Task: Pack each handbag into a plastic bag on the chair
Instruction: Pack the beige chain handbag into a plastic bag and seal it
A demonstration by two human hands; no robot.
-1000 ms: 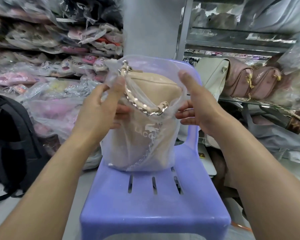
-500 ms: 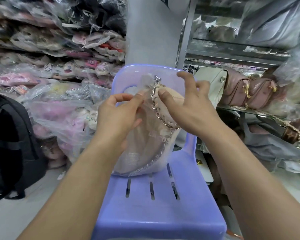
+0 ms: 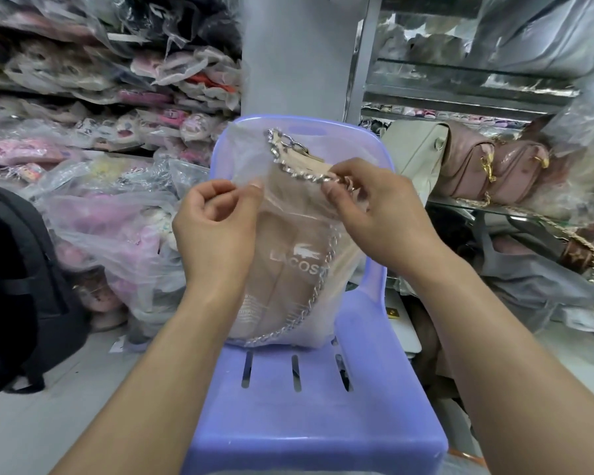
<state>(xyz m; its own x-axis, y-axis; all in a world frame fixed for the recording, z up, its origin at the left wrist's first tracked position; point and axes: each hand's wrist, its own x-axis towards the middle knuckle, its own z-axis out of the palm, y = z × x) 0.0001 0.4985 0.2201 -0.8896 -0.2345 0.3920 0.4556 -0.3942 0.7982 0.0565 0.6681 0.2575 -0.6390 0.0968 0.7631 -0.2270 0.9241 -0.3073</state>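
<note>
**Item 1:** handbag (image 3: 288, 258), beige, white logo on front. Stands upright on back half of chair (image 3: 306, 416) seat, inside plastic bag (image 3: 244, 149). Silver chain strap (image 3: 302, 173) runs from top at 12 o'clock down the 3 o'clock side to the base.

**Item 2:** plastic bag, clear, mouth up at 12 o'clock, top of handbag showing there.

**L hand** (image 3: 216, 234), at bag's 9 o'clock: thumb + forefinger pinch film edge, other fingers curled in.

**R hand** (image 3: 388, 217), at bag's 2 o'clock: thumb + fingertips pinch film by the chain. Can't tell if chain itself is caught.

**Surroundings:**
- Black backpack (image 3: 14, 286) on floor, chair's 9 o'clock.
- Bagged goods (image 3: 110, 234) piled btwn backpack + chair.
- Cream bag (image 3: 419, 156) + pink handbags (image 3: 487, 169) on glass shelf, chair's 2 o'clock.
</note>
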